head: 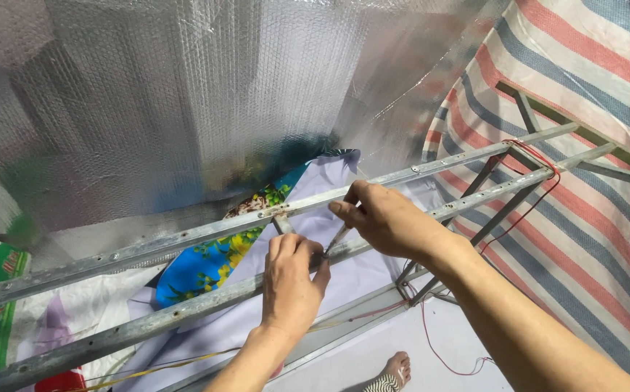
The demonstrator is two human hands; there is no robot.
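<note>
While both arms reach forward: two bare hands meet at a perforated grey metal frame rail point(184, 308).
Left hand point(291, 279): palm down, fingers clenched around a thin metal tool point(336, 238).
Right hand point(380, 218): fingertips pinching the tool's upper end, between the two rails.
Backdrop: silver bubble foil sheet point(184, 94), striped tarpaulin point(583, 239).

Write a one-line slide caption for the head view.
Both hands, left and right, work a thin tool at a perforated metal frame before silver foil sheeting.
</note>
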